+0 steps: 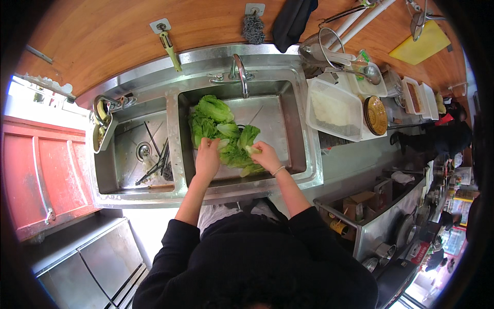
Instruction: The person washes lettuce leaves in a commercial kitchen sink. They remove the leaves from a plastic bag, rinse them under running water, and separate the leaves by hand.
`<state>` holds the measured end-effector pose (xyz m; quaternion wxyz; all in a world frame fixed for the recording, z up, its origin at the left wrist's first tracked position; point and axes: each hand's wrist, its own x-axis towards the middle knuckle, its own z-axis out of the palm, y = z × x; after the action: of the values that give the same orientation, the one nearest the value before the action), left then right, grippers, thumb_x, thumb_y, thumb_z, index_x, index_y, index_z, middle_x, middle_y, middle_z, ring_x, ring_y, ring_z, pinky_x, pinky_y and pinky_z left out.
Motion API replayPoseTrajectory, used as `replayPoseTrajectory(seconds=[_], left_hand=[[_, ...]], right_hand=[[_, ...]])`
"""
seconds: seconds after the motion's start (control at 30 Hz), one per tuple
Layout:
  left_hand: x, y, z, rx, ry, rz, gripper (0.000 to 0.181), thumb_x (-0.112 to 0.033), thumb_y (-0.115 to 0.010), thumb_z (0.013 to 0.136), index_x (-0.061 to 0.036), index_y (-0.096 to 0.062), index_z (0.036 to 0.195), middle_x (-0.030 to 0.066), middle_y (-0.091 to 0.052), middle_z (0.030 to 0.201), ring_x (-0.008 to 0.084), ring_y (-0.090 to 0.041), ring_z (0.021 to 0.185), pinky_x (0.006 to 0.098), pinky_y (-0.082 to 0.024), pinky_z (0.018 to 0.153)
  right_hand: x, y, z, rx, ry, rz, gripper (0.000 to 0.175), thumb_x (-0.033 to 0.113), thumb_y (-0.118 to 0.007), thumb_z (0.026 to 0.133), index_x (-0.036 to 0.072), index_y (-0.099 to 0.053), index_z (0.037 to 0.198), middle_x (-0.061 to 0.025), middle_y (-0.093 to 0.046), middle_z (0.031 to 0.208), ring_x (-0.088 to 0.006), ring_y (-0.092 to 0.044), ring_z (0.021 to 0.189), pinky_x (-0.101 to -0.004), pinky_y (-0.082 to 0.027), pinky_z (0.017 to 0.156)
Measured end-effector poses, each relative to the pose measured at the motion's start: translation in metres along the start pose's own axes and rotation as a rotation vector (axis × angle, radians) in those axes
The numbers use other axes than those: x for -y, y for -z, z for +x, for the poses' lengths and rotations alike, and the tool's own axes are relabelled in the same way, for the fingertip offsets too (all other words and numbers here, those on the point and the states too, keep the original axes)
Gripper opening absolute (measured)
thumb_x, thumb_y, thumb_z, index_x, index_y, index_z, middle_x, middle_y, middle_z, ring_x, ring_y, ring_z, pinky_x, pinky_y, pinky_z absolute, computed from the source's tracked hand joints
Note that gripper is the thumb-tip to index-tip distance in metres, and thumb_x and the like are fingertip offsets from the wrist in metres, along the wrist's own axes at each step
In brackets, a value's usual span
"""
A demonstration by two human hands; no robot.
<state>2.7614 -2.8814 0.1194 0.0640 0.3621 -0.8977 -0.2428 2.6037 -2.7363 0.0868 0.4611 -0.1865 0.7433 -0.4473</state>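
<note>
Green leafy lettuce point(210, 110) is heaped in the left and middle part of the large steel sink basin point(291, 127). My left hand point(207, 160) is at the near side of the heap, its bent fingers on the pale base of a lettuce piece; their tips are partly hidden. Between the thumb and fingers of my right hand point(266, 156) is the pale stem end of a lettuce leaf point(249, 136). Loose leaves lie between and below both hands. Beyond them a chrome faucet point(242, 73) arches over the basin, with no water seen running.
A smaller basin point(131, 162) at left holds dark sticks and a drain. A white plastic basket point(334, 112) and stacked brown bowls point(375, 115) stand at right. A green-handled peeler point(170, 50) and steel scourer point(253, 29) hang on the wall. A person point(436, 137) is far right.
</note>
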Motion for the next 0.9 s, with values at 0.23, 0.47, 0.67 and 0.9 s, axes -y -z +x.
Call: replayPoseTrajectory(seconds=[0.23,0.47,0.67,0.9], left_hand=[[-0.025,0.01,-0.008,0.205,-0.549,-0.018,0.035,-0.012,-0.056,0.08,-0.0068,-0.055,0.115,0.0109,-0.054,0.104,0.0276,-0.056,0.096,0.0372,-0.049,0.081],[-0.005,0.023,-0.007,0.25,-0.847,0.237,0.025,-0.014,-0.056,0.076,-0.0041,-0.057,0.099,0.0068,-0.055,0.087,0.0224,-0.058,0.085,0.033,-0.053,0.065],[0.019,0.022,-0.013,0.322,-0.814,0.163,0.016,-0.014,-0.055,0.078,-0.0054,-0.055,0.091,0.0084,-0.054,0.082,0.025,-0.058,0.082,0.0347,-0.052,0.066],[0.094,0.033,-0.021,0.006,-0.251,-0.325,0.013,-0.006,-0.052,0.081,-0.0056,-0.061,0.091,0.0154,-0.058,0.086,0.0351,-0.056,0.084,0.0403,-0.048,0.072]], right_hand=[[0.012,0.003,-0.014,0.429,-0.128,0.286,0.015,0.008,-0.052,0.085,0.004,-0.056,0.098,0.0033,-0.05,0.073,-0.0041,-0.04,0.058,-0.0192,-0.031,0.049],[0.021,-0.016,-0.019,0.535,0.019,-0.013,0.02,0.027,-0.058,0.09,0.007,-0.062,0.088,0.0078,-0.045,0.065,-0.0031,-0.036,0.053,-0.0203,-0.03,0.047],[0.004,-0.045,-0.015,0.549,0.241,-0.181,0.024,0.027,-0.058,0.089,0.004,-0.064,0.088,-0.0013,-0.053,0.063,-0.0118,-0.047,0.059,-0.0284,-0.04,0.056],[0.011,-0.044,0.006,0.435,0.482,-0.377,0.031,0.021,-0.062,0.085,0.01,-0.062,0.113,-0.0147,-0.061,0.099,-0.024,-0.057,0.091,-0.0329,-0.044,0.082]])
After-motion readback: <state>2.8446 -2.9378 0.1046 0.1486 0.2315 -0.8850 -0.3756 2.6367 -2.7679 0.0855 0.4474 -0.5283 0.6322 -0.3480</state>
